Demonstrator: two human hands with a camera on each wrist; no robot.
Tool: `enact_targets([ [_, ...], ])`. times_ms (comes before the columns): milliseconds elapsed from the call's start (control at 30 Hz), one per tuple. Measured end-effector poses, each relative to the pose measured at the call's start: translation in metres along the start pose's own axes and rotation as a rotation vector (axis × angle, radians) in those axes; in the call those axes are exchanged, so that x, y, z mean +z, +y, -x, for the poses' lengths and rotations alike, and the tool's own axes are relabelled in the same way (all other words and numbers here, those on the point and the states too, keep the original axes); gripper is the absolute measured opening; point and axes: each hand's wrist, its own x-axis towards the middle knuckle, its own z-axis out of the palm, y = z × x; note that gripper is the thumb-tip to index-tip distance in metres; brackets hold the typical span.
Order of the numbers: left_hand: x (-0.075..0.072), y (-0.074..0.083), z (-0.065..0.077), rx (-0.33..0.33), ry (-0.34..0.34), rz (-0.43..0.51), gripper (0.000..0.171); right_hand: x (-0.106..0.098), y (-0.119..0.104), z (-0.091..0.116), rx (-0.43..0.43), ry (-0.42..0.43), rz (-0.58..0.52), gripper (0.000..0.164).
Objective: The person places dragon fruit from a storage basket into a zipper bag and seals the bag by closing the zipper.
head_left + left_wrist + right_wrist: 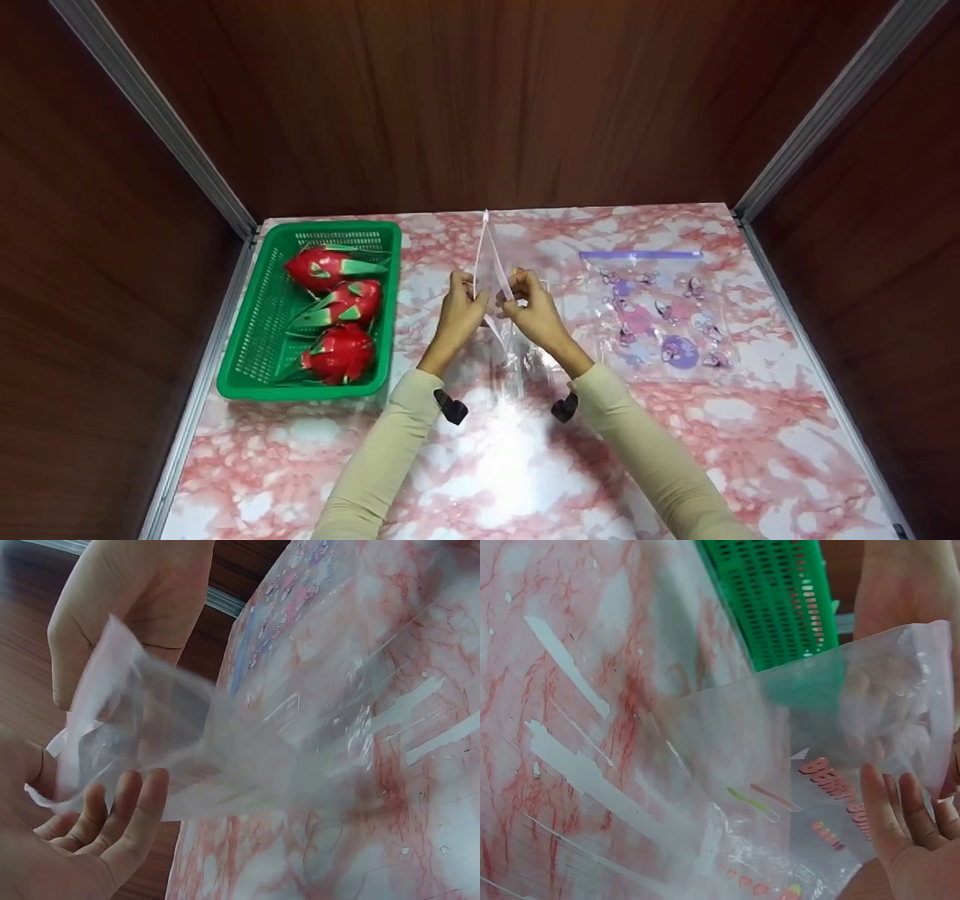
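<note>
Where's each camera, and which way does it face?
On the head: looks forward and down at the green basket and clear bag; left hand, right hand and sleeves show.
On the left wrist: looks rightward past the clear bag toward the patterned bag; both hands show.
On the right wrist: looks leftward past the clear bag toward the green basket; both hands show.
Both wrist views share the clear bag.

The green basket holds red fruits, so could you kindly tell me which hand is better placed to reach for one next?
Probably the left hand: it is nearer the green basket and its red fruits, while the right hand is farther off; both hands pinch the clear bag, though.
</note>
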Motion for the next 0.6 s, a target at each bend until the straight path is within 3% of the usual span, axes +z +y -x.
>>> enact_targets([
  [133,0.001,-0.001,0.001,-0.026,-0.031,0.053,0.021,0.002,-0.011,0.003,0.006,0.009,0.016,0.027],
  [300,-0.001,0.0,0.002,0.006,-0.043,0.011,0.015,-0.001,0.004,-0.002,-0.015,0.01,0.119,0.015],
  [433,-0.002,0.0,0.002,0.029,-0.047,0.021,0.008,-0.005,0.003,-0.003,-0.04,0.01,0.202,0.013],
  [600,-0.004,-0.001,0.003,0.054,-0.036,-0.071,0.007,-0.008,0.003,-0.004,-0.056,0.084,0.362,0.02],
])
